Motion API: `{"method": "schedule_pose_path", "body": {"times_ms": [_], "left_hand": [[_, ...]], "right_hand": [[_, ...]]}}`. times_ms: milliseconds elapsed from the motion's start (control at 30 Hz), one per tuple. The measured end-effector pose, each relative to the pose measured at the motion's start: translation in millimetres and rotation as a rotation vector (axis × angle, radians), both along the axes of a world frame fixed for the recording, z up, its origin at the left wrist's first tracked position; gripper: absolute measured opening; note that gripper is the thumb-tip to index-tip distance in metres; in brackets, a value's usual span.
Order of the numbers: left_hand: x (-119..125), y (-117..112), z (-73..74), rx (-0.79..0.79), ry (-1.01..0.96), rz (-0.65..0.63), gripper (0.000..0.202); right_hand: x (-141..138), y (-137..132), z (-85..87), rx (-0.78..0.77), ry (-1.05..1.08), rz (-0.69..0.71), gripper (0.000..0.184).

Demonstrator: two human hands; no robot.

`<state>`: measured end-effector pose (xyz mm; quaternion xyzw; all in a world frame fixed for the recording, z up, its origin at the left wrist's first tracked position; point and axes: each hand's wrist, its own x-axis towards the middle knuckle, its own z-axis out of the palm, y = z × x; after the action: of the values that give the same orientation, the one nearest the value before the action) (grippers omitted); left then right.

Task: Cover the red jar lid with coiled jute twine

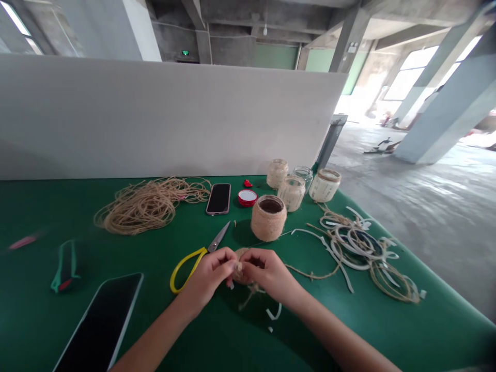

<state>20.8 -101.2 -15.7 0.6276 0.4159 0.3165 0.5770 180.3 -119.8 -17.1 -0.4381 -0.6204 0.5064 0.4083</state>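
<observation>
Both hands meet over the near middle of the table, fingertips almost touching. My left hand [214,273] is closed in a pinch on a small knotted bit of jute twine [238,267]. From the other side, my right hand [269,269] pinches the same twine. Beneath the fingers lies a round twine-coloured piece [245,279], mostly hidden by them, with a frayed end hanging toward me. Yellow-handled scissors [189,258] lie beside my left hand, blades pointing away. Just beyond my hands stands a twine-wrapped jar [268,219], upright with its mouth open.
A loose twine heap [143,206], a phone [219,199] and a red-rimmed round tin [247,197] lie farther back. Several glass jars [291,194] stand at back right. Tangled twine and white strips [356,248] cover the right side. A dark tablet [103,320] lies near left.
</observation>
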Motion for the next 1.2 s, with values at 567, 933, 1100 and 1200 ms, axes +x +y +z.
{"method": "schedule_pose_path", "body": {"times_ms": [567, 933, 1100, 1200], "left_hand": [[4.7, -6.9, -8.1, 0.412, 0.307, 0.358, 0.014], [7.5, -3.8, -4.3, -0.239, -0.333, 0.101, 0.015], [-2.6, -1.2, 4.6, 0.188, 0.156, -0.036, 0.015], [-4.1, -1.8, 3.5, 0.495, 0.418, -0.024, 0.013]], "right_hand": [[-10.7, -13.3, -8.0, 0.382, -0.369, -0.128, 0.017], [-4.8, -1.4, -6.1, -0.135, 0.167, 0.013, 0.019], [0.9, 1.8, -2.1, -0.113, 0.083, -0.024, 0.013], [2.8, 1.5, -2.9, 0.057, -0.098, -0.105, 0.012]]}}
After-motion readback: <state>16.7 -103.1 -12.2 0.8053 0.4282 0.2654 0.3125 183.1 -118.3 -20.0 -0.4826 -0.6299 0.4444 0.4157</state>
